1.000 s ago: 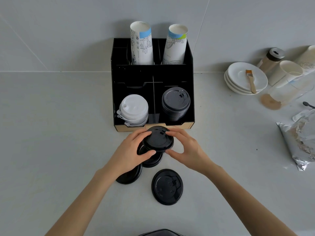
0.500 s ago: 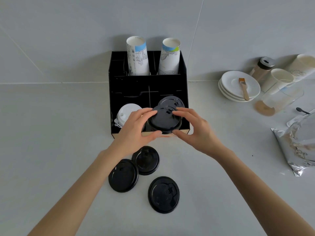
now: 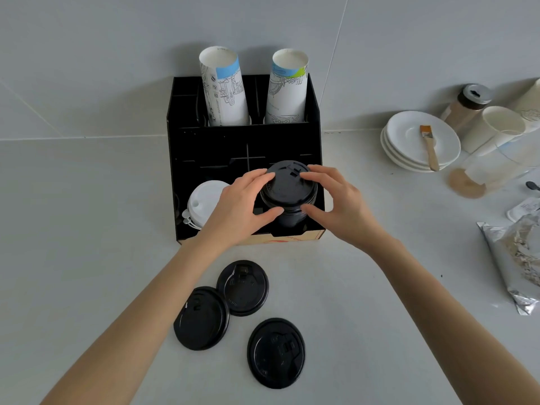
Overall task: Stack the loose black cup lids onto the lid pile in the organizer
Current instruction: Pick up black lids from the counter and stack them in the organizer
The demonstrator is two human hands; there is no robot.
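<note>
A black organizer [image 3: 181, 159] stands against the wall. In its front right compartment a black cup lid [image 3: 287, 185] sits on top of the black lid pile [image 3: 292, 219]. My left hand [image 3: 239, 206] and my right hand [image 3: 339, 206] grip that top lid from either side with fingertips and thumbs. Three loose black lids lie flat on the counter in front: one [image 3: 242, 287] nearest the organizer, one [image 3: 201, 318] to its left and partly overlapped, one [image 3: 276, 352] nearest me.
White lids [image 3: 201, 203] fill the front left compartment; two paper cup stacks [image 3: 225, 89] [image 3: 287, 89] stand at the back. At right are stacked saucers [image 3: 409, 141] with a brush, paper cups [image 3: 496, 127], a shaker jar [image 3: 467, 103] and a foil bag [image 3: 514, 258].
Both hands lifted a black lid from the loose group and carried it away from me, over the organizer's front edge, onto the black pile. Three loose lids stay on the counter.
</note>
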